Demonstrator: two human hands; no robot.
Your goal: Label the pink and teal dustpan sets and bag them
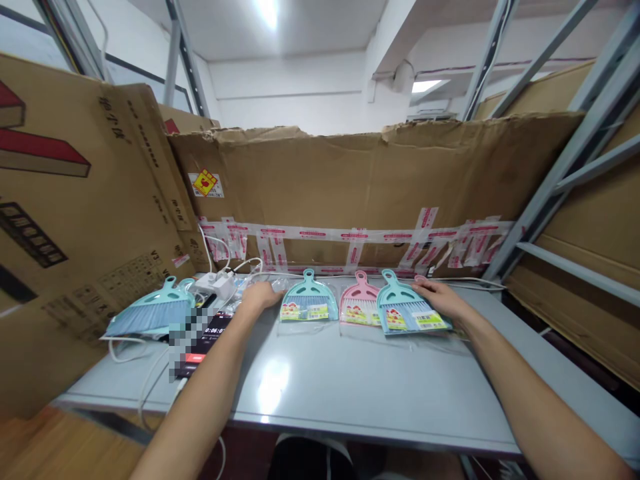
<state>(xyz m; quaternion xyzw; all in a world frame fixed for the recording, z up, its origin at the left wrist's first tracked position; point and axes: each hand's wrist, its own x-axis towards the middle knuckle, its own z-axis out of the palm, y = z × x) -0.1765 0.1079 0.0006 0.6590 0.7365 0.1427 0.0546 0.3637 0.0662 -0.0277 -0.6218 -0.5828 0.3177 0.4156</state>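
Three bagged dustpan-and-brush sets lie on the grey counter (360,393) between the hands: a blue set (309,301) at left, then a pink set (357,301) partly under another blue set (406,308). The right hand (441,297) touches a pink handle (421,279); the left hand (260,297) rests near a white power strip (217,285) (I cannot tell how either grip stands).

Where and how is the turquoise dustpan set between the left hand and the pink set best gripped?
Probably by its handle, coming from the left. The handle is the narrow part of the turquoise set and points toward the cardboard wall, while the bristle end spreads wide. The left hand is already on that side; the pink set sits close on the right.
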